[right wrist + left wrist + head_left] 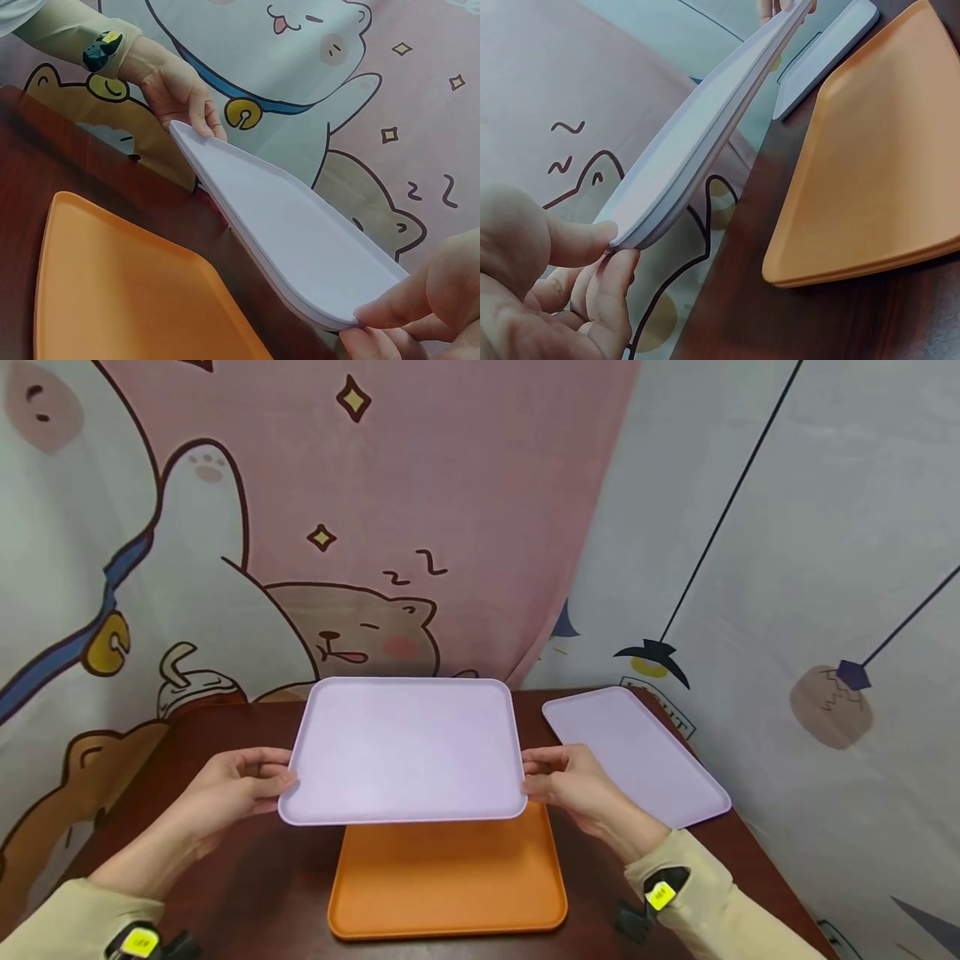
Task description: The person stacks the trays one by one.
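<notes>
A lilac tray hangs in the air above the table, held level by both hands. My left hand pinches its left edge, thumb on top and fingers under the rim. My right hand pinches the right edge the same way. Under the raised tray lies an orange tray flat on the dark wooden table. The orange tray shows in both wrist views, with a clear gap between it and the lilac one.
A second lilac tray lies at the table's right side, near the edge. Cartoon-printed cloth hangs close behind the table and on the right. The table's left part is bare wood.
</notes>
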Demonstrator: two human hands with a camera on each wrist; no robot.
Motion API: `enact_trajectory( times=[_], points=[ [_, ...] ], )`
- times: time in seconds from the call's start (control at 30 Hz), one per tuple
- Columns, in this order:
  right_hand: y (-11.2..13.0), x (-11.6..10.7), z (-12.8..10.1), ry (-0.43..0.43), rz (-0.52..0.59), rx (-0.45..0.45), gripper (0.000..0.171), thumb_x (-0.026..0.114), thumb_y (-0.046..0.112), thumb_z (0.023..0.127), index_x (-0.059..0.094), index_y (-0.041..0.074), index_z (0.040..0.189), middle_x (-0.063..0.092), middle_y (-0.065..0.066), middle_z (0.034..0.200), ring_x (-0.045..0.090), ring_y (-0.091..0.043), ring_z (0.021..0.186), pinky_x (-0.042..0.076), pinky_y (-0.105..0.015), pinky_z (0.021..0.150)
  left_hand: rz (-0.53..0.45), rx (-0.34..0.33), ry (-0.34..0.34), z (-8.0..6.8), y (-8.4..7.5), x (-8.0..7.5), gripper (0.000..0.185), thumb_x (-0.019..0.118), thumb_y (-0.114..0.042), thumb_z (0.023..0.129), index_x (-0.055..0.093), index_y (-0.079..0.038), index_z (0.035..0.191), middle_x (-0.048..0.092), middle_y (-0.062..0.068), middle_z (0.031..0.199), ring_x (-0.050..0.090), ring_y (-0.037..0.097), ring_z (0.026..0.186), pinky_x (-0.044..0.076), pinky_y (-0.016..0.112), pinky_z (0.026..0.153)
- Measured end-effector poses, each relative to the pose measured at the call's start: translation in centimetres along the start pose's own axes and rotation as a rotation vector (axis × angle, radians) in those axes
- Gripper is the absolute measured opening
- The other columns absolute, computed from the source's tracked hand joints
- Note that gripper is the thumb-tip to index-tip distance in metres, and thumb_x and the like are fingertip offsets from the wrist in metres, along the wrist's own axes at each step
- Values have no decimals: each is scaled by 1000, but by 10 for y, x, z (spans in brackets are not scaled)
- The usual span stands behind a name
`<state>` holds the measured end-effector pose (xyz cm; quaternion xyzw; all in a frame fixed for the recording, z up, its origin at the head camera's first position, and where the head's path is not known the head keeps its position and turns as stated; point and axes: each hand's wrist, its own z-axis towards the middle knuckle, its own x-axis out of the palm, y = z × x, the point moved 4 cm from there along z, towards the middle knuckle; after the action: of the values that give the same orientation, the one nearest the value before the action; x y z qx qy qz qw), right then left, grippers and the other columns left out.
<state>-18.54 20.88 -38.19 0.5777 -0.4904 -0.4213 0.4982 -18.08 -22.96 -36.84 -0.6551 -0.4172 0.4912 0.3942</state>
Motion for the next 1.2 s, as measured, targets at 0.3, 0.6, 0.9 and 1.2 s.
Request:
enact_trajectory(
  times=[0.3,0.6,0.9,1.2],
  points=[
    [-3,-11,-15,-11,-21,10,51,71,-11,87,58,-19,135,70,-15,103,69,-20,85,62,-31,77,-30,9,9,-5,-2,15,53,76,-9,99,53,14,140,63,18,112,68,26,93,63,35,82],
    [-12,-20,-27,-2,-22,21,50,70,-11,88,56,-21,135,70,-14,102,69,-19,85,62,-33,79,-61,29,25,-8,4,27,48,74,-5,99,54,16,136,63,16,108,67,23,90,63,35,79],
    [-20,-26,-40,8,-22,32,55,71,-9,88,53,-22,139,70,-11,103,69,-17,86,61,-31,78,-76,20,32,-13,9,39,45,75,-4,97,57,14,134,63,16,106,67,25,90,63,37,79],
    [-24,-35,-48,24,-15,36,56,71,-8,89,51,-22,140,71,-11,104,69,-17,88,61,-31,77,-105,18,49,-16,10,49,41,75,-3,97,58,14,131,63,16,104,67,24,88,62,36,77]
  ],
)
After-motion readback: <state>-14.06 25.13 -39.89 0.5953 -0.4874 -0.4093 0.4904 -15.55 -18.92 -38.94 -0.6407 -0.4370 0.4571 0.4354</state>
